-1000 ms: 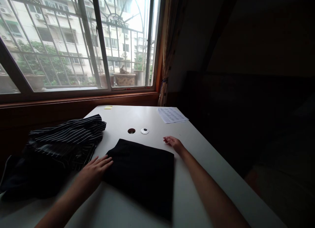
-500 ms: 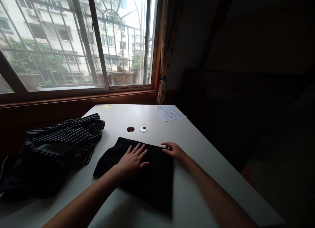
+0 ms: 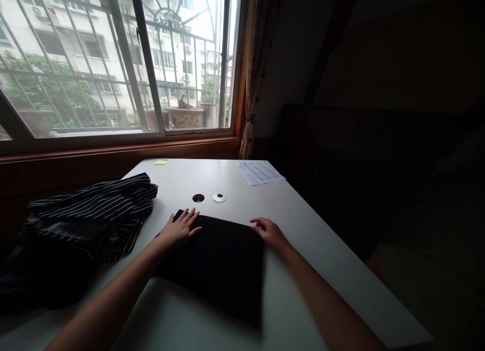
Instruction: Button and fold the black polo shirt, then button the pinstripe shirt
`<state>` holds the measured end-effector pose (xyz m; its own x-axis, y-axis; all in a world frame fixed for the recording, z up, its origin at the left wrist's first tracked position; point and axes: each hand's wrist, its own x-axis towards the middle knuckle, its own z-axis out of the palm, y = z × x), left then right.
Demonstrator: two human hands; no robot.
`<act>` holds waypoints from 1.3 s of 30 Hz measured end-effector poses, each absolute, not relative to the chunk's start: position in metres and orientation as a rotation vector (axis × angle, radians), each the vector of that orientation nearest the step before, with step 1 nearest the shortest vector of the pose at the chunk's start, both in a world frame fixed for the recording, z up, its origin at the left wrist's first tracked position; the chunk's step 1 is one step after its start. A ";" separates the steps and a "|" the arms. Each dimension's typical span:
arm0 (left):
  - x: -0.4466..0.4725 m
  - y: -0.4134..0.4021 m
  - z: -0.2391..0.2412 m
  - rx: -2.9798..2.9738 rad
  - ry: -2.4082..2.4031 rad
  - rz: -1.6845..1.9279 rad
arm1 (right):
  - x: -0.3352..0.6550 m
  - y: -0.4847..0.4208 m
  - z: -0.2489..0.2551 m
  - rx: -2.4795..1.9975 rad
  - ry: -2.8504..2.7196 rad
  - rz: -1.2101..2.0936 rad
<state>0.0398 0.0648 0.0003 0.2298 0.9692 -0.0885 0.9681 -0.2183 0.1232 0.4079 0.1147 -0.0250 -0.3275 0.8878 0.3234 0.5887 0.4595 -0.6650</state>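
Observation:
A folded black cloth (image 3: 223, 265), seemingly a garment, lies flat on the white table (image 3: 303, 290). My left hand (image 3: 179, 231) rests palm down on its upper left part, fingers spread and stretched out. At the cloth's upper right corner is my right hand (image 3: 270, 234), its fingers loosely bent and apart, the tips touching or just over the edge. Neither hand visibly grips the fabric. Left of the cloth lies a crumpled heap of dark clothing, with a black garment with white stripes (image 3: 102, 204) on top.
Printed sheets (image 3: 259, 172) lie at the table's far right corner, and a yellow sticky note (image 3: 160, 162) at the far left. Beyond the cloth are a round hole (image 3: 198, 198) and a round metal-coloured cap (image 3: 219, 198). A barred window (image 3: 166, 63) stands behind the table.
My left hand has slid from the cloth's middle to its upper left part, fingers still flat. My right hand stays at the upper right corner. The view has shifted slightly.

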 end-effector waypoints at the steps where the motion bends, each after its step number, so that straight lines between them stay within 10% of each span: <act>1: 0.040 0.065 -0.001 2.338 1.866 0.014 | 0.407 0.114 -0.024 -1.232 -2.022 0.540; 30: 0.041 0.065 -0.006 2.338 1.907 0.034 | 0.349 0.077 -0.009 -0.927 -2.485 0.214; 39: 0.042 0.062 -0.001 2.330 1.900 0.045 | 0.410 0.102 0.001 -1.242 -1.859 0.159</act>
<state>0.0419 0.0623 -0.0011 0.2047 0.9768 -0.0622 0.9728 -0.1960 0.1234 0.4098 0.1017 0.0012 -0.1237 0.8008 0.5860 0.6893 0.4941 -0.5298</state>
